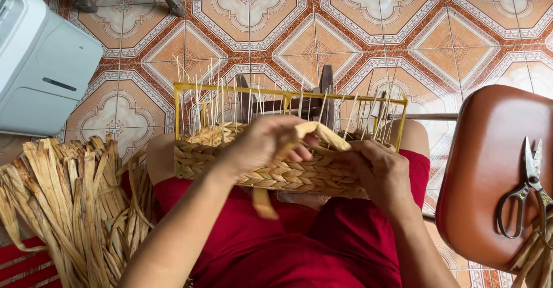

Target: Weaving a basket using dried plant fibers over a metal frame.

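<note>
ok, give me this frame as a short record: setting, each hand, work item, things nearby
setting: person seated over a patterned tile floor, work held on the lap
left hand: left hand on top of the woven band, fingers curled around a flat fibre strip
right hand: right hand pinches the same strip against the weave
work item: half-woven basket on a yellow wire frame, thin stakes standing up
left side: bundle of dried strips, white appliance
right side: scissors lying on a brown stool

One head-worn camera looks steeply down, close over the lap toward the tiled floor [345, 29].
</note>
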